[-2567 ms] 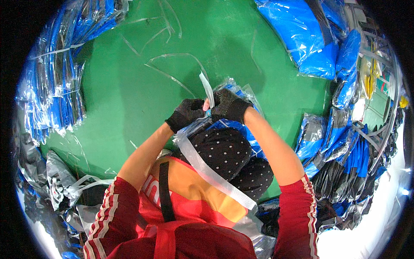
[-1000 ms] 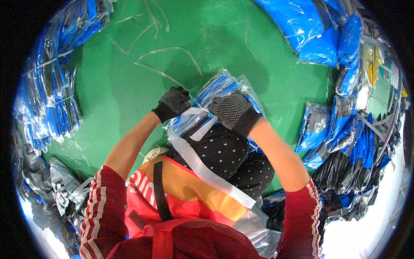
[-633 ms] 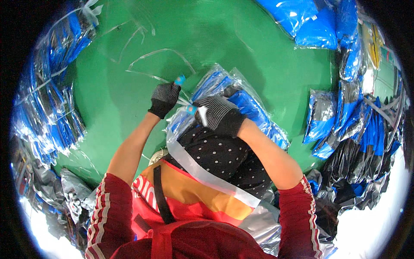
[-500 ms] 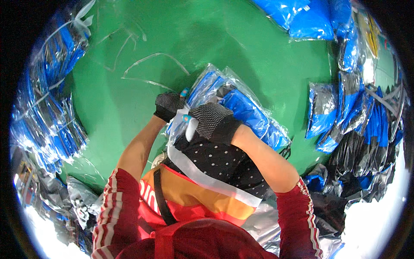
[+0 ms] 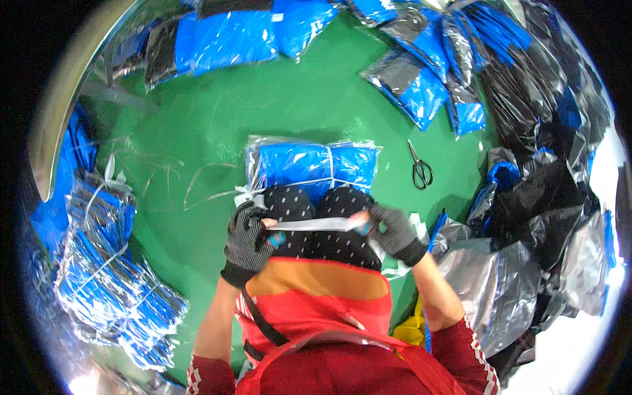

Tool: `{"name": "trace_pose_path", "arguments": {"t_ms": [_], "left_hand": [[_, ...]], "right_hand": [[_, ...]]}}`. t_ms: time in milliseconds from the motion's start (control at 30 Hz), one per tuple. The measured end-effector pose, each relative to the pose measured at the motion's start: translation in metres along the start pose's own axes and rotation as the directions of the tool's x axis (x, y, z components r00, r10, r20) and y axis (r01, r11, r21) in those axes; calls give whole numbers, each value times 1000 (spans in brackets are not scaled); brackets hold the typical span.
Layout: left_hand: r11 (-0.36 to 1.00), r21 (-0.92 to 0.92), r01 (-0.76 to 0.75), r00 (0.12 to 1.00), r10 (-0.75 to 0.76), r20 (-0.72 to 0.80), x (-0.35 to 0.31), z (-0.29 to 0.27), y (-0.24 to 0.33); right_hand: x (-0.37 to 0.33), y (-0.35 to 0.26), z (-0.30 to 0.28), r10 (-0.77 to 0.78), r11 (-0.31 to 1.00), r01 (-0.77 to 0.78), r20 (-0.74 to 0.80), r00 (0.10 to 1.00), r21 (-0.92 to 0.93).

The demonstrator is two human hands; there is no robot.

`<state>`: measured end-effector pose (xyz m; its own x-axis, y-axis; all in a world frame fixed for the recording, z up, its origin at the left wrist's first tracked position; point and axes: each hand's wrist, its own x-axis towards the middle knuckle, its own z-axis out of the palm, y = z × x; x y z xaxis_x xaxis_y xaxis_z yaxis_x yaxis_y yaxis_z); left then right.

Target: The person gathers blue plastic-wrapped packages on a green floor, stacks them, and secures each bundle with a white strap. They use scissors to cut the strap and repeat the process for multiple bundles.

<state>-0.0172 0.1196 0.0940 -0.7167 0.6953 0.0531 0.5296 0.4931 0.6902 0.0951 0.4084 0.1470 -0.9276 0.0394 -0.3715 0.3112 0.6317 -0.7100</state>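
Note:
Between my two gloved hands a strip of white plastic twine [image 5: 309,225] is stretched over my dotted trouser legs. My left hand [image 5: 247,240] is closed on one end, and my right hand [image 5: 397,234] pinches the other. Both wear dark, white-dotted gloves, with bare or taped fingertips showing. Just beyond my knees lies a bundle of blue bags in clear plastic [image 5: 289,163], bound by white twine that crosses on its top. The bundle's near edge is hidden behind my knees.
Black-handled scissors [image 5: 422,172] lie on the green floor [image 5: 217,118] right of the bundle. Tied bundles [image 5: 108,276] are stacked at the left. More blue-and-black packages [image 5: 237,36] line the far side. Silver and black sheeting [image 5: 500,283] is heaped at the right.
My hands have moved apart from the bundle's left side to above my lap, stretching the twine between them. The view has shifted; the bundle now lies squarely ahead, and the scissors show.

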Motion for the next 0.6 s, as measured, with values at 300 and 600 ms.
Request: {"name": "trace_pose_path", "arguments": {"t_ms": [300, 600], "left_hand": [[915, 119, 385, 734, -382, 561, -10, 18, -70], [863, 323, 390, 847, -473, 241, -112, -1, -109]], "right_hand": [[37, 347, 0, 281, 709, -603, -638, 717, -365], [23, 435, 21, -23, 861, -316, -650, 759, -399]]}}
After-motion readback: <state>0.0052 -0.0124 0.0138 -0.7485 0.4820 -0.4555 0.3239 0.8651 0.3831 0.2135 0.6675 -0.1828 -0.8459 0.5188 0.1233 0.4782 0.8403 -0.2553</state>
